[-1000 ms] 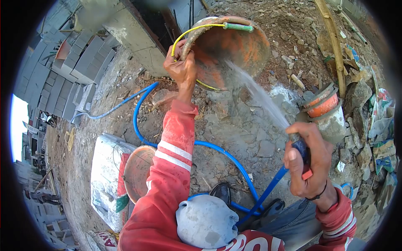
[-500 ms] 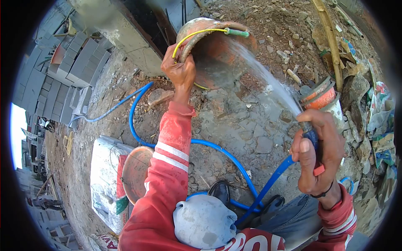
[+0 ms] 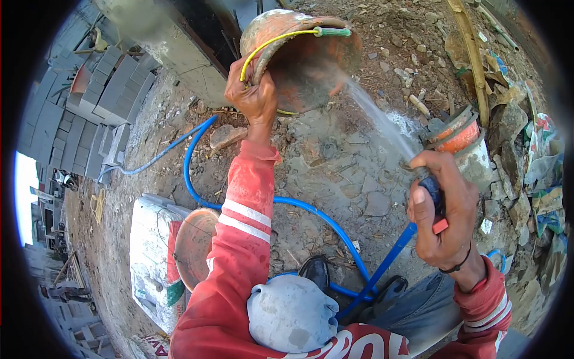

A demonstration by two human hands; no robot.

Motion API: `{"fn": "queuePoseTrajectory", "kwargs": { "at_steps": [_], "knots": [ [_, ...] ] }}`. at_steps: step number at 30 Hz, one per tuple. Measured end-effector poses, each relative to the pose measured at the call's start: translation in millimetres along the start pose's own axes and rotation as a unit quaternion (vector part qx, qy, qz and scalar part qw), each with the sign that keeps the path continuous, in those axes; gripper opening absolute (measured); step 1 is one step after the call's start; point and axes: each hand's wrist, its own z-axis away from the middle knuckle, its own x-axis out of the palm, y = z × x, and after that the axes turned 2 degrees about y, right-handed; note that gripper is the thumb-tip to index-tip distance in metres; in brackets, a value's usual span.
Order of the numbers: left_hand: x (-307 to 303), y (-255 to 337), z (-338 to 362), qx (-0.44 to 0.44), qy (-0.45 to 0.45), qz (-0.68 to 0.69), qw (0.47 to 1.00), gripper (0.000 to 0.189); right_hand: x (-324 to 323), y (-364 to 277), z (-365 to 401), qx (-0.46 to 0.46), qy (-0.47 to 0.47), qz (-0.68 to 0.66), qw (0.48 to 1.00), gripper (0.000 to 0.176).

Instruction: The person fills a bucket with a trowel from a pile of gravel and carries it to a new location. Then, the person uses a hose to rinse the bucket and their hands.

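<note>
My left hand grips the rim of a dirty orange bucket, holding it tilted with its mouth facing right. A yellow wire handle with a green grip lies along the rim. In my right hand is a dark blue hose nozzle with a red tab, the fingers wrapped round it. A blue hose runs down from it. From the nozzle a white water jet sprays up and left into the bucket's mouth.
To the right stand stacked orange buckets beside rubble and plastic scraps. A white cement bag and a round orange tub are at the left. Grey blocks are piled farther off. The hose loops over wet, stony ground near my shoes.
The bucket and my left hand have shifted slightly up and left, showing more of the bucket's inside. My right hand with the nozzle has moved a little left.
</note>
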Motion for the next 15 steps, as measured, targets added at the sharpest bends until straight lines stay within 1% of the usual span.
{"fn": "queuePoseTrajectory", "kwargs": {
  "at_steps": [2, 5, 7, 9, 13, 15],
  "knots": [
    [0, -1, 2, -0.001, -0.006, -0.004, 1.0, 0.027, 2, -1, 1, -0.022, -0.036, -0.003, 0.999, 0.026],
    [2, -1, 6, -0.015, -0.009, 0.002, 1.0, 0.028, 7, -3, 4, -0.039, -0.058, -0.013, 0.997, 0.028],
    [3, 2, 8, -0.028, -0.006, 0.011, 1.0, 0.028, 8, -5, 4, -0.035, -0.065, -0.021, 0.997, 0.029],
    [3, 7, 7, 0.022, -0.012, -0.022, 0.999, 0.027, 9, -6, 5, -0.019, -0.085, -0.036, 0.996, 0.03],
    [6, 6, 12, -0.005, -0.013, -0.011, 1.0, 0.026, 9, -5, 5, -0.011, -0.103, -0.041, 0.994, 0.031],
    [5, 5, 15, -0.015, -0.005, -0.006, 1.0, 0.026, 7, -6, 7, -0.007, -0.13, -0.083, 0.988, 0.034]
  ]
}}
